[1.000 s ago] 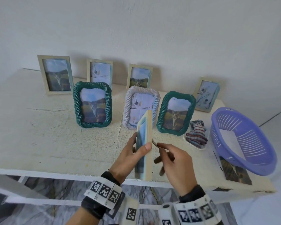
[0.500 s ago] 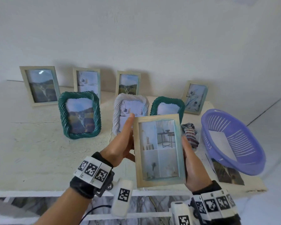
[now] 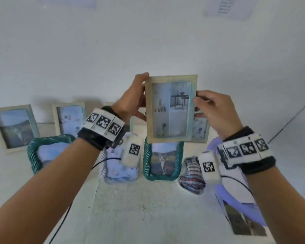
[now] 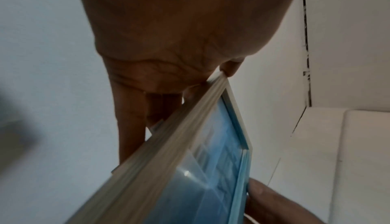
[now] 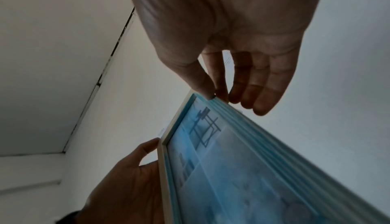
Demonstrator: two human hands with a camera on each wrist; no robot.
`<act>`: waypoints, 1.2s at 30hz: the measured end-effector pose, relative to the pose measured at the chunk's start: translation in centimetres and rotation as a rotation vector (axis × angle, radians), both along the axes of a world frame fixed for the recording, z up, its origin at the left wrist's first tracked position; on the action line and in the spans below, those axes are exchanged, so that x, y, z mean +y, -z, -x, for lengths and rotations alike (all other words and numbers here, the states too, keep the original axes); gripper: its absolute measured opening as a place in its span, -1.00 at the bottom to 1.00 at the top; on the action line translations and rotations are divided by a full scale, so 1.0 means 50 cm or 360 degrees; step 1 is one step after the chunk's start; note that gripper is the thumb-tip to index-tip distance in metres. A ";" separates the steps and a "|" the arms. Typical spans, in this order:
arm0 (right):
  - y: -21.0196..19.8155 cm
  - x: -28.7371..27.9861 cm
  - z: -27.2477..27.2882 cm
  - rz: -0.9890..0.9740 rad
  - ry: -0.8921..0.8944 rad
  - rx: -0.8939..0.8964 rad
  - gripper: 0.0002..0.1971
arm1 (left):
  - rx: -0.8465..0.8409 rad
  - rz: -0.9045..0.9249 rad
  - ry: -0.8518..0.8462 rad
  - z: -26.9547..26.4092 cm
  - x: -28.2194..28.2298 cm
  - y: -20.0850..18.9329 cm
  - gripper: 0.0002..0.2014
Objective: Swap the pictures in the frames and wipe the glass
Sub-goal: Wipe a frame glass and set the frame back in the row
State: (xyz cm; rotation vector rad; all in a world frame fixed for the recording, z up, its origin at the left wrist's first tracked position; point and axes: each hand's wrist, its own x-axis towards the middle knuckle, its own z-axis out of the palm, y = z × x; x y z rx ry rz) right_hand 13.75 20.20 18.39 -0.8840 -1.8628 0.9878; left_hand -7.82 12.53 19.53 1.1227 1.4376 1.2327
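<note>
Left hand [image 3: 130, 101] and right hand [image 3: 213, 110] now grip your wooden frame [image 3: 171, 108] by its sides, lifted from the desk [image 3: 148, 208], glass facing you for checking.

Pale wall [image 3: 113, 50], white table [image 3: 148, 217] — perhaps papers [image 3: 231, 7] pinned high

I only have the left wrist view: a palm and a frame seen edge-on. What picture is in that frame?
Observer: The head view shows the wooden frame face-on. It holds an interior photo with a dark side table.
Operator: Is the other hand gripping it?
Observer: Yes, the right hand pinches the right edge with thumb and forefinger.
Operator: Where's the wiping cloth?
Observer: The striped cloth lies on the table beside the purple basket, untouched.
</note>
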 end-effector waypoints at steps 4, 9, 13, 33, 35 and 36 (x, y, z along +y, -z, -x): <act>-0.042 0.129 0.038 -0.0108 -0.0002 -0.0143 -0.69 | 0.0002 0.0004 -0.0032 0.029 0.120 -0.034 -0.36; -0.018 0.246 0.070 -0.0014 -0.0107 -0.0329 -0.67 | -0.0110 0.0194 -0.0050 0.058 0.234 -0.009 -0.49; 0.038 0.301 0.091 0.0150 -0.0163 -0.0463 -0.66 | -0.0159 0.0392 -0.0024 0.076 0.303 0.043 -0.57; 0.251 0.375 0.146 0.0368 -0.0353 -0.0855 -0.49 | -0.0283 0.0929 0.0091 0.162 0.404 0.282 -0.54; 0.254 0.379 0.149 0.0358 -0.0360 -0.0861 -0.49 | -0.0302 0.0934 0.0102 0.165 0.403 0.288 -0.53; 0.256 0.380 0.150 0.0356 -0.0362 -0.0865 -0.49 | -0.0307 0.0939 0.0095 0.165 0.402 0.290 -0.54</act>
